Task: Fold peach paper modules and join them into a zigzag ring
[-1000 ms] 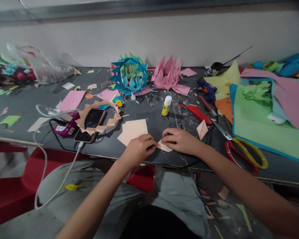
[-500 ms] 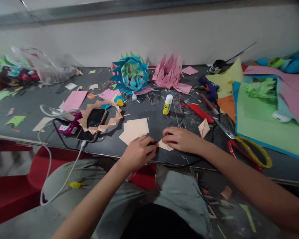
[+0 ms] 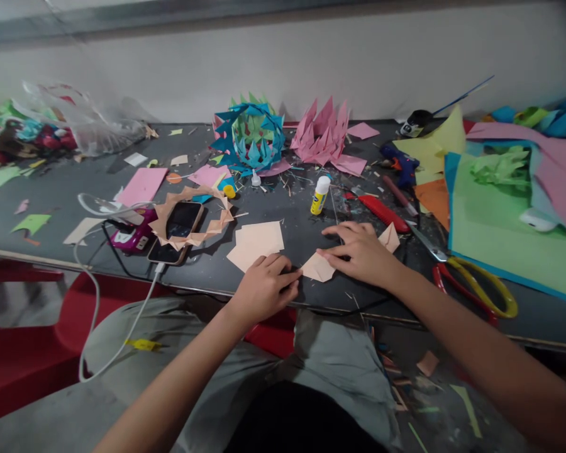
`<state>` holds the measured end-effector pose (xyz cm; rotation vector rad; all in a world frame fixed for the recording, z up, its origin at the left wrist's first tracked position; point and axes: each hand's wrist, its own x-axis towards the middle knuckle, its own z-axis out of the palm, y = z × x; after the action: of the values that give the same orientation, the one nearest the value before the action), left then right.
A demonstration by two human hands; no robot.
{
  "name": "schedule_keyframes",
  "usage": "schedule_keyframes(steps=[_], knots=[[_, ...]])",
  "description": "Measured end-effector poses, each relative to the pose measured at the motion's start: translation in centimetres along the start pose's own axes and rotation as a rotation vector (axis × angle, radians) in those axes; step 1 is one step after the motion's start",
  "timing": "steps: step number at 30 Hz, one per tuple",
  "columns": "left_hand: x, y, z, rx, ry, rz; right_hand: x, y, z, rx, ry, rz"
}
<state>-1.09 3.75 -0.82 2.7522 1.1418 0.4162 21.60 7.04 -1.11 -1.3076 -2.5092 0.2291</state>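
Note:
My left hand (image 3: 268,286) is closed at the table's near edge, thumb and forefinger pinching the left corner of a folded peach paper (image 3: 317,268). My right hand (image 3: 361,255) is open, its fingers stretched out over the right part of that paper. Just left of the paper lies a small stack of peach paper squares (image 3: 258,242), partly covered by my left fingers. Behind my right hand shows a folded peach paper piece (image 3: 389,238), partly hidden. A yellow glue stick (image 3: 319,196) with a white end stands beyond my hands.
A spiky peach paper ring (image 3: 198,241) lies around a phone (image 3: 185,220). Scissors (image 3: 481,286) and a red-handled tool (image 3: 382,212) lie to the right. Blue (image 3: 271,141) and pink folded-paper models (image 3: 321,139) stand at the back. Coloured sheets (image 3: 509,220) cover the right side.
My right hand has slid right and slightly away from me, its fingers spreading, so more of the folded paper shows. My left hand stays at the paper's left corner.

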Motion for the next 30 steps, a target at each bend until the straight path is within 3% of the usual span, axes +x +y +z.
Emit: schedule_keyframes(steps=[4, 9, 11, 18, 22, 26, 30], knots=[[0.4, 0.2, 0.1, 0.006, 0.025, -0.019, 0.1, 0.9, -0.4, 0.159, -0.036, 0.049], [1.3, 0.6, 0.8, 0.004, 0.032, -0.049, -1.1, 1.5, -0.6, 0.422, 0.144, 0.079], [1.5, 0.6, 1.0, -0.016, 0.031, -0.02, -1.7, 1.2, -0.4, 0.454, 0.093, 0.056], [2.0, 0.4, 1.0, 0.093, -0.018, 0.113, -2.2, -0.5, 0.2, 0.369, -0.069, -0.168], [2.3, 0.4, 1.3, 0.175, 0.026, 0.19, -1.9, -0.6, 0.2, 0.292, -0.052, -0.209], [2.4, 0.3, 1.4, 0.118, 0.036, 0.153, -1.7, -0.7, 0.5, 0.244, 0.008, -0.24], [2.6, -0.4, 1.2, -0.098, 0.001, 0.075, -1.4, -1.0, 0.5, 0.273, -0.014, -0.187]])
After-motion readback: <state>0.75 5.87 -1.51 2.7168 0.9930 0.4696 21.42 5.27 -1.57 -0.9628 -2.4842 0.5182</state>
